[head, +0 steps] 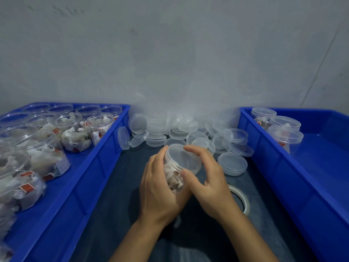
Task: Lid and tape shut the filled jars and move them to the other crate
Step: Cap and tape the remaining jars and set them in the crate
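A clear plastic jar [174, 178] filled with pale tea bags is tilted toward me at the centre. My left hand [157, 188] wraps its body from the left. My right hand [205, 184] grips the clear lid [182, 157] sitting on the jar's mouth, thumb on the near rim and fingers over the far rim. The left blue crate [105, 157] holds several open filled jars [75, 137]. The right blue crate [264, 148] holds three lidded jars [284, 133] at its far end. A roll of clear tape [242, 199] lies on the table just right of my right wrist.
A heap of loose clear lids [188, 129] lies against the grey wall between the crates. One lid [232, 163] rests apart, near my right hand. The dark table surface [117, 195] runs between the two crates.
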Available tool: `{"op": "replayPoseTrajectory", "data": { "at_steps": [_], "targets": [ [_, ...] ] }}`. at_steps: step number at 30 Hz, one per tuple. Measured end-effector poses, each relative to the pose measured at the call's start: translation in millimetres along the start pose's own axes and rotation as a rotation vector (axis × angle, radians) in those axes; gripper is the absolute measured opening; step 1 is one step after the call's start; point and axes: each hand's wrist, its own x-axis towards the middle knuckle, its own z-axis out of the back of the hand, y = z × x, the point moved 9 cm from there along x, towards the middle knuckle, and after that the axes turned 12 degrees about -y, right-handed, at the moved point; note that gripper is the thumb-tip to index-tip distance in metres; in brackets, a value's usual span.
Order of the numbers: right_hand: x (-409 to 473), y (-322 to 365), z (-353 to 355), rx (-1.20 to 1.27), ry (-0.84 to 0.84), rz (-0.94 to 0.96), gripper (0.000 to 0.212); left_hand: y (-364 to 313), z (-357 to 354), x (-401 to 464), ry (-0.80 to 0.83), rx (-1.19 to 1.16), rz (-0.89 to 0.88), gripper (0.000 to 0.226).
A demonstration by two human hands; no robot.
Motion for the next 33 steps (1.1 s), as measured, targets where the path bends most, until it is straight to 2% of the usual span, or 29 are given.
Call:
{"op": "replayPoseTrajectory", "data": {
  "at_steps": [6,9,12,18,20,23,29,33],
  "targets": [
    [0,1,3,-0.151,-0.048,0.006,0.055,2,0,0,0.013,-0.008,0.046,0.095],
    [1,1,6,-0.058,-0.025,0.028,0.054,1,-2,0,0.014,0.016,0.038,0.092],
    [2,-3,3,0.021,-0.016,-0.027,0.059,2,-3,1,0.017,0.023,0.046,0.092],
    [1,-4,8,-0.165,-0.075,-0.019,0.064,2,-5,-1,0.03,0.035,0.031,0.098],
    [0,-5,6,-0.091,-0.036,-0.013,0.064,0,-5,-2,0.024,0.043,0.002,0.094],
    [-2,-10,-1,0.111,0.04,-0.102,0.069,0,-4,0,0.025,0.04,0.008,0.093],
    [1,-12,4,-0.094,-0.036,-0.078,0.069,-1,-5,-1,0.04,0.02,-0.005,0.089],
    [-3,-17,-2,0.127,0.044,-0.148,0.071,-1,-5,0,0.047,0.035,0.003,0.093]
  ]
}}
